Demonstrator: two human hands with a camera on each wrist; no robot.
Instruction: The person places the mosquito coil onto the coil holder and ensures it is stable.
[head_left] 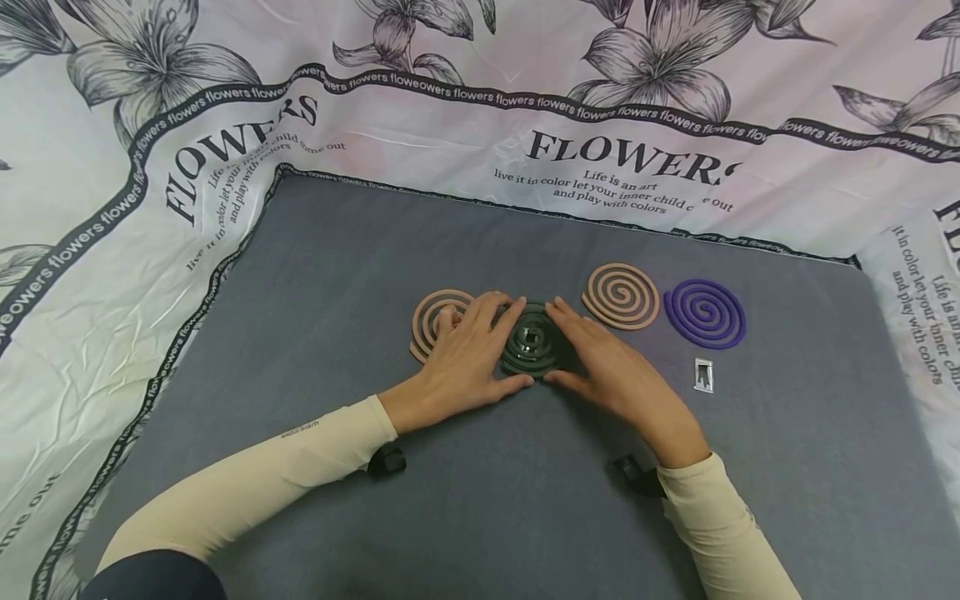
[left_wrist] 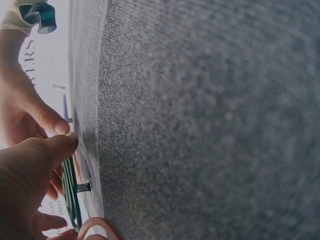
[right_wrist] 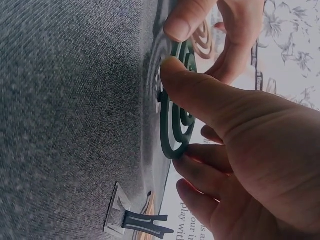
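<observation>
A dark green mosquito coil (head_left: 517, 360) is framed by both hands, a small metal stand (head_left: 531, 337) showing at its centre. My left hand (head_left: 465, 362) holds the left side of the rim, thumb at the near edge and fingers at the far edge. From the right, my right hand (head_left: 618, 371) grips the opposite side in the same way; both thumbs almost meet. In the right wrist view the green coil (right_wrist: 166, 130) sits raised above the table. Part of a tan coil (head_left: 427, 321) lies hidden under my left hand.
Beyond my right hand lie another tan coil (head_left: 621, 297) and a purple coil (head_left: 705, 313). A second metal stand (head_left: 703, 376), its prongs bent up, rests below the purple one. Flower-printed cloth (head_left: 450, 125) borders the grey table (head_left: 360, 250) at the back and sides.
</observation>
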